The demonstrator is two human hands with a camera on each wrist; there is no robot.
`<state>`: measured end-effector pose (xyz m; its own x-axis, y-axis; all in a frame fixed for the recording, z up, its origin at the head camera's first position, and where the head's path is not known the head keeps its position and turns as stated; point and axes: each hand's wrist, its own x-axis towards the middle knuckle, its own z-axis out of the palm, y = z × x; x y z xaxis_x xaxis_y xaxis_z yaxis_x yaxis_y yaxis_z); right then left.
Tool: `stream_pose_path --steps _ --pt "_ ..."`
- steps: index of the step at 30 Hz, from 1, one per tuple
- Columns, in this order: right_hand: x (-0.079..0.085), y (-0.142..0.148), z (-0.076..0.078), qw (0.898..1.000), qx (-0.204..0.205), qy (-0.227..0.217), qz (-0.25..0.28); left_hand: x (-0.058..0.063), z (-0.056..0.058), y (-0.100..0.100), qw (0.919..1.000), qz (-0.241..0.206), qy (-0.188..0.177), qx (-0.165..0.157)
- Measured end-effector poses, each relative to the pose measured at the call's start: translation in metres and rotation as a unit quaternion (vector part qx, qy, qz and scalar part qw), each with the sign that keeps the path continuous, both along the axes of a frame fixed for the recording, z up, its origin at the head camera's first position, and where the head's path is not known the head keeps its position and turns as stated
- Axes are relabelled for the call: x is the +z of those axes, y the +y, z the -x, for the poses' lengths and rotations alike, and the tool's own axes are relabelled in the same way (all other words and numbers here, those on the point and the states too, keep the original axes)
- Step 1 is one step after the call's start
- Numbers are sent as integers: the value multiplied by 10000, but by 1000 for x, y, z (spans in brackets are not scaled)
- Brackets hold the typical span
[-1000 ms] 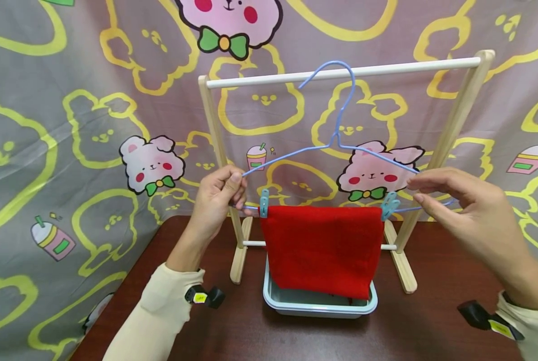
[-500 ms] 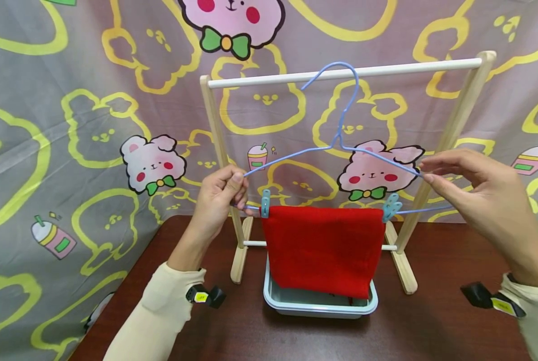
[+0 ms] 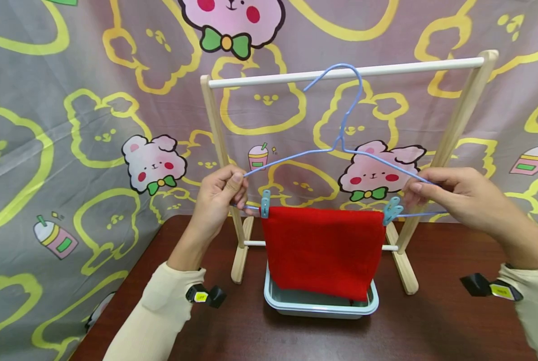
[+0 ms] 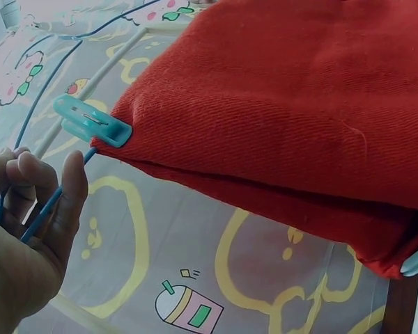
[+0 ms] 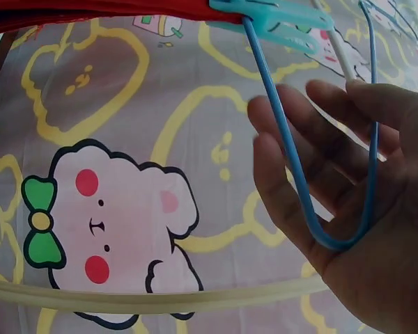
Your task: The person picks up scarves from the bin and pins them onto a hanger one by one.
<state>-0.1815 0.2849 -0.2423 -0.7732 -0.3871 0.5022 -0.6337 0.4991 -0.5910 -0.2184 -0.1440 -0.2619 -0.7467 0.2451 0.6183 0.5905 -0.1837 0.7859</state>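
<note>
A blue wire clothes hanger (image 3: 309, 151) is held up in the head view, its hook in front of the rack's top bar. A red cloth (image 3: 325, 250) hangs over its lower wire, with a light-blue clothespin (image 3: 265, 204) at the left corner and another clothespin (image 3: 392, 211) at the right. My left hand (image 3: 221, 193) grips the hanger's left end, with both wires passing into its fingers (image 4: 73, 195). On the opposite side my right hand (image 3: 458, 195) pinches the upper wire by thumb and fingers. In the right wrist view the bent hanger end lies against the palm.
A wooden drying rack (image 3: 460, 118) with white bars stands behind the hanger on a dark brown table (image 3: 196, 321). Below the cloth sits a light-blue plastic basin (image 3: 320, 311), partly covered by it. A patterned curtain (image 3: 93, 200) hangs behind and at the left.
My right hand has shifted along the hanger's right side, from loosely spread fingers to a pinch on the upper wire. The hanger's hook has moved slightly right. The left hand stays nearly still.
</note>
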Motion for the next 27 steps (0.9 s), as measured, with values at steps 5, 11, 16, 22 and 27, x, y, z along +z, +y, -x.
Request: stream_pose_path --steps 5,11,16,22,27 --pt "-1 7 5 9980 503 -364 -66 -1 1 -1 10000 34 -9 -23" --pt "0 10 4 9967 549 -602 -23 1 0 -2 9998 182 -86 -20" --pt "2 7 3 9984 357 -410 147 2 1 -3 9992 365 -147 54" --pt "5 3 1 9972 331 -400 534 1 2 -7 9963 673 -246 465" --pt "7 1 0 9981 -22 -223 573 -5 8 -19 9922 1020 34 716"
